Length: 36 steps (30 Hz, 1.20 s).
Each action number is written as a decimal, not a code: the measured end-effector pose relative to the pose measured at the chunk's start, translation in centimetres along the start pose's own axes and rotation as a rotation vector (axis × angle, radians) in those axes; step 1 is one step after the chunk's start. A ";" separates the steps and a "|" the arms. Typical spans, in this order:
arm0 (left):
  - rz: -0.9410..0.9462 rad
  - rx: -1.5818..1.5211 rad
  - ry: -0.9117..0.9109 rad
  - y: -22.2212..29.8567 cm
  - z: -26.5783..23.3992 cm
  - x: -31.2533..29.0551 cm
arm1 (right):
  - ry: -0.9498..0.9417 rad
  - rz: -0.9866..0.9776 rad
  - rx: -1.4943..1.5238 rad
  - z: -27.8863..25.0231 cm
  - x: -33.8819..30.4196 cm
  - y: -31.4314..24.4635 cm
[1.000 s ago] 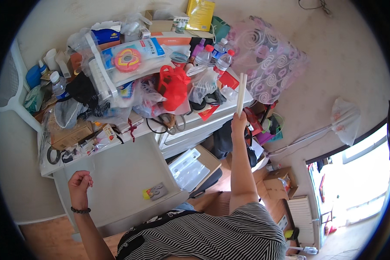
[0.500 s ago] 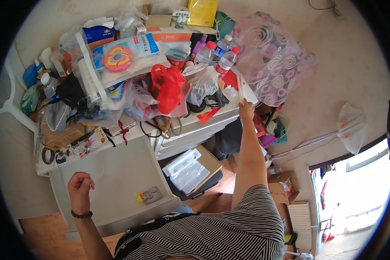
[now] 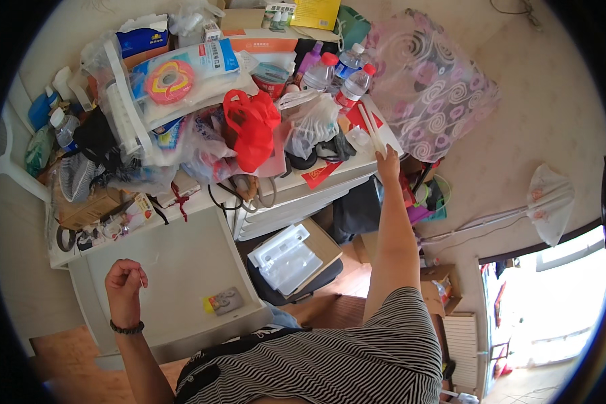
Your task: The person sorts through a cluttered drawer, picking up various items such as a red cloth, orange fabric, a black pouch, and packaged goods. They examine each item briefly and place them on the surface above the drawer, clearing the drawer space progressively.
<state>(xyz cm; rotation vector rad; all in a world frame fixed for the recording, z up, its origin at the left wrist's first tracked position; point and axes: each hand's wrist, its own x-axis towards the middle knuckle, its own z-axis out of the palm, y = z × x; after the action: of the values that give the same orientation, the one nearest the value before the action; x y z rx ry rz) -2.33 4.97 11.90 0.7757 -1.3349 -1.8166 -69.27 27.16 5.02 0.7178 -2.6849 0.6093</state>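
Note:
My right hand [image 3: 388, 165] reaches to the right end of the cluttered cabinet top. Its fingers look stretched and slightly apart at the near end of a pair of pale, slim sticks [image 3: 368, 123], which lie on the surface. Over the open drawer [image 3: 175, 283] hovers my left hand [image 3: 124, 283], fingers curled into a pinch. Whatever may be between those fingertips is too small to make out. A small grey-and-yellow packet [image 3: 225, 301] lies in the drawer. Beside the sticks are a red paper piece [image 3: 322, 174] and a crumpled clear wrapper [image 3: 359, 137].
Red-capped bottles [image 3: 355, 87], a red bag [image 3: 252, 131], a plastic bag [image 3: 311, 124] and a mask packet [image 3: 209, 64] crowd the cabinet top. Under it, a clear plastic tray [image 3: 286, 259] rests on cardboard. A patterned plastic cover [image 3: 427, 84] stands at the back right.
The sticks' far end has swung left, and my right hand's fingers have loosened at their near end. My left hand stays pinched over the drawer. The view has shifted slightly.

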 end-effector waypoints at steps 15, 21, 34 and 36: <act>-0.015 -0.015 0.000 -0.4 0.6 0.4 | 0.019 0.028 0.187 0.8 0.0 2.4; -0.011 0.069 0.012 -0.2 0.4 0.0 | 0.131 -0.050 0.140 1.5 -0.6 3.5; -0.004 0.050 -0.038 0.2 0.8 0.7 | -0.024 -0.018 0.261 1.8 -0.6 4.3; -0.028 0.033 -0.028 -0.1 1.1 1.2 | 0.057 -0.109 0.245 0.9 -0.8 5.3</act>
<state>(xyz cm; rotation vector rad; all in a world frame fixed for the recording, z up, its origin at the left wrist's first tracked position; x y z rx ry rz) -3.89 4.50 12.10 0.7927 -1.3818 -1.8376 -71.53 31.22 2.28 0.8878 -2.5252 0.9260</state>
